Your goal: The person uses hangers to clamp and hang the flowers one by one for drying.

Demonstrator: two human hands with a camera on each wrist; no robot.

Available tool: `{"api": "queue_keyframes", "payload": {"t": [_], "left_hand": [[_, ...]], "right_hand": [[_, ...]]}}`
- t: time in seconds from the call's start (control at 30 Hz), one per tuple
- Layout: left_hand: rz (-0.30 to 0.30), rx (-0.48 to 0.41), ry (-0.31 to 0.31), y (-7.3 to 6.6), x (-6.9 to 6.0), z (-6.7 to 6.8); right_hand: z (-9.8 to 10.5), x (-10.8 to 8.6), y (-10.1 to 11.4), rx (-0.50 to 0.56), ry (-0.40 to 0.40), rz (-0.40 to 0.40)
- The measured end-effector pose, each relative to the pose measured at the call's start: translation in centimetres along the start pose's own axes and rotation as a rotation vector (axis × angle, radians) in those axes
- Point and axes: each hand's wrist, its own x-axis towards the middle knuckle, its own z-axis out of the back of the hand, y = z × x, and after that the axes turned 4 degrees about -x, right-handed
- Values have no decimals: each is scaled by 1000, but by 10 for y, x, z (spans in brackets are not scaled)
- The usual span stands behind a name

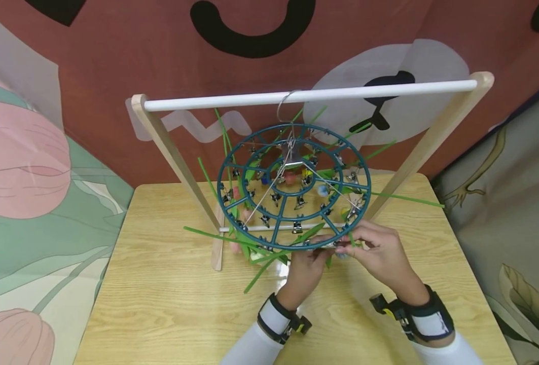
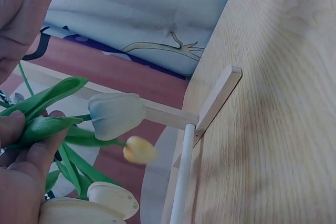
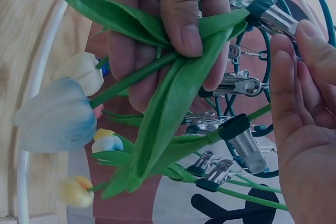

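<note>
A tulip with a white and pale-blue bloom (image 3: 55,116) and long green leaves lies in my left hand (image 1: 304,274), its stem pinched under the thumb. My right hand (image 1: 383,253) pinches a metal clip (image 3: 281,22) with dark green tips, whose mouth sits at the stem end of that tulip's leaves. The clip is at the near edge of a round dark green clip hanger (image 1: 292,247). Both hands are close together at this rim. In the left wrist view the same tulip's bloom (image 2: 116,115) points toward the table.
The hanger hooks onto a white rod (image 1: 232,99) of a wooden stand (image 1: 426,144) on a wooden table (image 1: 159,304). Other tulips hang clipped, including a yellow bloom (image 2: 139,150); their green stems stick out around the ring. A printed cloth (image 1: 128,50) stands behind.
</note>
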Motion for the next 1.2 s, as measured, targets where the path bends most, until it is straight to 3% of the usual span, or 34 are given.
{"api": "queue_keyframes", "payload": {"t": [0.23, 0.37, 0.53, 0.63, 0.73, 0.9, 0.97, 1.07, 1.2], "left_hand": [[29, 19, 55, 0, -2, 3], [73, 37, 56, 0, -5, 3], [192, 42, 37, -5, -8, 3], [280, 58, 53, -11, -11, 5], [308, 95, 93, -17, -15, 9], [165, 214, 171, -21, -20, 22], [138, 274, 204, -23, -22, 28], [192, 314, 269, -28, -25, 38], [297, 202, 373, -35, -28, 52]], "right_hand": [[-4, -1, 1, 27, 0, 10], [-5, -1, 5, 15, 30, -27], [-4, -2, 10, -57, 97, -117], [-4, -4, 10, -103, 118, -127], [-2, -7, 7, -128, 109, -121], [0, -14, 0, -91, 74, -132], [1, -17, -2, -67, 72, -149], [1, -22, -5, -34, 81, -174], [1, -25, -9, -37, 79, -173]]}}
